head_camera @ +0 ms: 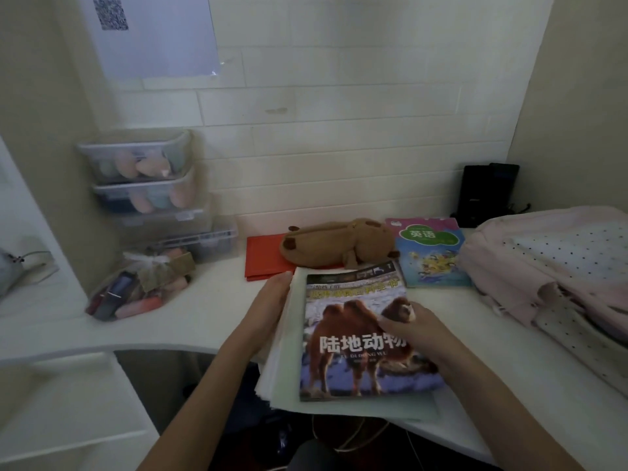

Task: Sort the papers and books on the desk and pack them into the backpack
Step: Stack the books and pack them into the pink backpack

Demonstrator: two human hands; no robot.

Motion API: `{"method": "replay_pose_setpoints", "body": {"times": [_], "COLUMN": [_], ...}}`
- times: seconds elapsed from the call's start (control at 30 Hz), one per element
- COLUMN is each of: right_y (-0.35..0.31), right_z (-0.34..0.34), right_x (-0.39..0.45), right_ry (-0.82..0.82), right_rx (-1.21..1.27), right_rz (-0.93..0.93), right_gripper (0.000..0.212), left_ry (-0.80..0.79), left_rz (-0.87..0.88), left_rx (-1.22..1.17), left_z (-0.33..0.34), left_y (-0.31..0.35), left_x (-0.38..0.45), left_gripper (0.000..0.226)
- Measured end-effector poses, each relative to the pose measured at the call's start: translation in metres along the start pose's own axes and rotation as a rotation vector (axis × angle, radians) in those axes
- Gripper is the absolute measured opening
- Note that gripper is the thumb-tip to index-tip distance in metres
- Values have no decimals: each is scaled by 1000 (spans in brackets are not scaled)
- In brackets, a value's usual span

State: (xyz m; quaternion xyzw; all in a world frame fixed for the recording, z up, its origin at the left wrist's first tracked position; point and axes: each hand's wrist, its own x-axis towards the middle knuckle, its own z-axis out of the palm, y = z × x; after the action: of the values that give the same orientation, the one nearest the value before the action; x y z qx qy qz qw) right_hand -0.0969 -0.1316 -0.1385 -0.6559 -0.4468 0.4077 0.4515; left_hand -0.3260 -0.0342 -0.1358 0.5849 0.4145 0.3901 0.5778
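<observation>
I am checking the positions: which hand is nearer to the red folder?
Left. The left hand lies just below the red folder, on the paper stack's edge; the right hand rests farther away on the camel book.

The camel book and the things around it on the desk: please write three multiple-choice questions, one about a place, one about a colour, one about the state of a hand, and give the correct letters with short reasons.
1. Where does the camel book lie?
A. on the stack of white papers
B. inside the backpack
C. under the plush toy

2. What colour is the flat folder partly under the plush toy?
A. blue
B. red
C. black

3. What is the left hand doing?
A. lifting the English book
B. hanging idle off the desk
C. resting against the left edge of the paper stack

Answers:
1 A, white sheets show beneath the book on its left and near sides.
2 B, red shows to the left of the toy.
3 C, its fingers lie along the stack's edge, while the right hand rests on the book cover.
</observation>
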Motion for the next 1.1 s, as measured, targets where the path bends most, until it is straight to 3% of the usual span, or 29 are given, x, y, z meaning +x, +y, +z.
{"method": "replay_pose_setpoints", "body": {"times": [0.17, 0.3, 0.4, 0.47, 0.57, 0.63, 0.73, 0.83, 0.87, 0.93, 0.97, 1.1], "right_y": [7, 11, 14, 17, 17, 15, 13, 16, 18, 20, 21, 23], "right_z": [21, 34, 36, 35, 35, 34, 34, 33, 32, 32, 32, 31], "right_x": [-2, -6, -5, 0, 0, -2, -4, -4, -3, -2, -1, 4], "right_ry": [226, 357, 357, 299, 259, 271, 279, 274, 276, 285, 288, 250], "right_rx": [-223, -564, -749, -705, -607, -588, -612, -594, -581, -565, -569, -606], "right_rz": [-92, -181, -90, -125, -226, -245, -286, -281, -276, -259, -254, -273], "right_gripper": [55, 82, 104, 106, 97, 92, 84, 78, 77, 74, 74, 69], "left_ry": [122, 136, 137, 138, 12, -34, 63, 116, 141, 126, 95, 30], "left_rz": [59, 26, -26, -133, -326, -380, -286, -234, -167, 14, 75, 109], "left_rx": [235, 155, 3, -145, -453, -468, -62, 177, 373, 729, 793, 1101], "left_z": [12, 15, 19, 18, 12, 14, 18, 24, 25, 29, 31, 34], "left_y": [-8, -9, -7, -5, -5, -3, 0, 6, 5, 0, -6, -31], "left_x": [1, 1, 2, 5, 9, 9, 20, 31, 34, 34, 34, 43], "left_gripper": [42, 49, 39, 44, 46, 39, 37, 40, 41, 50, 55, 64]}}
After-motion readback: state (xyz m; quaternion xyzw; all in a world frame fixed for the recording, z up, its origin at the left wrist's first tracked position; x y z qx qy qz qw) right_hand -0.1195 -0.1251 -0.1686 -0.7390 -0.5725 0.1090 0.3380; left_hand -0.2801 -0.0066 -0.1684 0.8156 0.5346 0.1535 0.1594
